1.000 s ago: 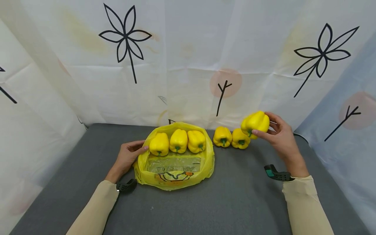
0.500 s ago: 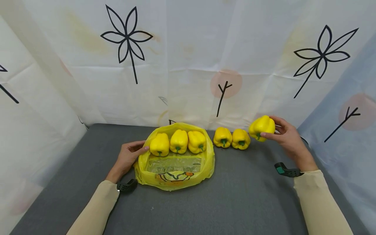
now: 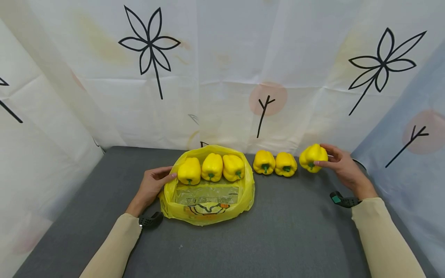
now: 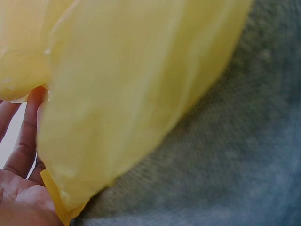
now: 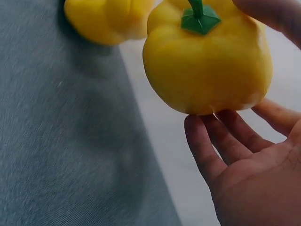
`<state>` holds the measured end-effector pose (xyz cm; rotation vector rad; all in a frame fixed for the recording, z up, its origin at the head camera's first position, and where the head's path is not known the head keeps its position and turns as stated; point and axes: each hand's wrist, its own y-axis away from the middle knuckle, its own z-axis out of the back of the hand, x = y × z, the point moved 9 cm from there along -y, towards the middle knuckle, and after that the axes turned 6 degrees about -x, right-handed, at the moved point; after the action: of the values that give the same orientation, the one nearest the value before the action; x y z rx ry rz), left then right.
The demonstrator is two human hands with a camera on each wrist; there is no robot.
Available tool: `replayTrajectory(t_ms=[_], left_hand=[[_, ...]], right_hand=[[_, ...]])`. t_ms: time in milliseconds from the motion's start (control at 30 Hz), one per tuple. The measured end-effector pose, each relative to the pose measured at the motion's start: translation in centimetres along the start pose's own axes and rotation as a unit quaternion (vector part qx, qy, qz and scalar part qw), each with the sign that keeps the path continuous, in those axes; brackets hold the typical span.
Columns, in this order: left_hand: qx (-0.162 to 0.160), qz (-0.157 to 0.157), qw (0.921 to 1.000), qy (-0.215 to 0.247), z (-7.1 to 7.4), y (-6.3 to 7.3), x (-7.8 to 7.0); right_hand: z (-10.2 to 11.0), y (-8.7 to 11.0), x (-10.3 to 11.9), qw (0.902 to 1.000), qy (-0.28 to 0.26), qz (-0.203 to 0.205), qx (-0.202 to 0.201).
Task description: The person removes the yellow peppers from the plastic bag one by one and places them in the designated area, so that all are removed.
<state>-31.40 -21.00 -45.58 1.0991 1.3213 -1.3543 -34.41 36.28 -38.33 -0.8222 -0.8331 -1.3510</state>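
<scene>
My right hand (image 3: 342, 166) holds a yellow bell pepper (image 3: 311, 156) between thumb and fingers, at the right end of a row along the back of the table. In the right wrist view the pepper (image 5: 207, 66) faces the camera with its green stem, fingertips against its lower side. Two more yellow bell peppers stand to its left, one (image 3: 286, 164) nearer and one (image 3: 264, 162) beside the bag. My left hand (image 3: 153, 189) pinches the left rim of a yellow plastic bag (image 3: 208, 216). Inside that open bag three yellow bell peppers (image 3: 211, 167) sit side by side.
The dark grey table (image 3: 243, 247) runs back to a white curtain (image 3: 222, 77) with black plant drawings. Bluish fabric (image 3: 410, 146) hangs along the right side. Each wrist wears a dark band, such as the right one (image 3: 344, 199).
My right hand has carried its pepper rightward and down, from over the row's right-hand pepper to the spot beside it. The left hand and the bag have stayed in place.
</scene>
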Motion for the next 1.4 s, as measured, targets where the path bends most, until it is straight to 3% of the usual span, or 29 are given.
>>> replayTrajectory(t_ms=[267, 667, 900, 1167, 1400], left_hand=[[-0.002, 0.003, 1.0, -0.002, 0.0, -0.1, 0.1], [-0.004, 0.002, 1.0, 0.002, 0.1, -0.2, 0.2], [-0.006, 0.004, 1.0, -0.001, 0.1, -0.2, 0.3], [-0.007, 0.01, 0.9999, -0.003, 0.1, -0.2, 0.3], [-0.007, 0.009, 0.9999, -0.003, 0.1, -0.1, 0.3]], right_hand=[[-0.9, -0.5, -2.5, 0.9984, -0.027, -0.033, 0.037], [-1.7, -1.0, -4.3, 0.996, -0.016, -0.051, 0.072], [-2.1, -1.0, -4.5, 0.9951, -0.03, -0.063, 0.07], [-2.7, -1.2, -4.4, 0.9962, -0.005, -0.07, 0.051], [-3.1, -1.4, -3.9, 0.9962, -0.003, -0.065, 0.059]])
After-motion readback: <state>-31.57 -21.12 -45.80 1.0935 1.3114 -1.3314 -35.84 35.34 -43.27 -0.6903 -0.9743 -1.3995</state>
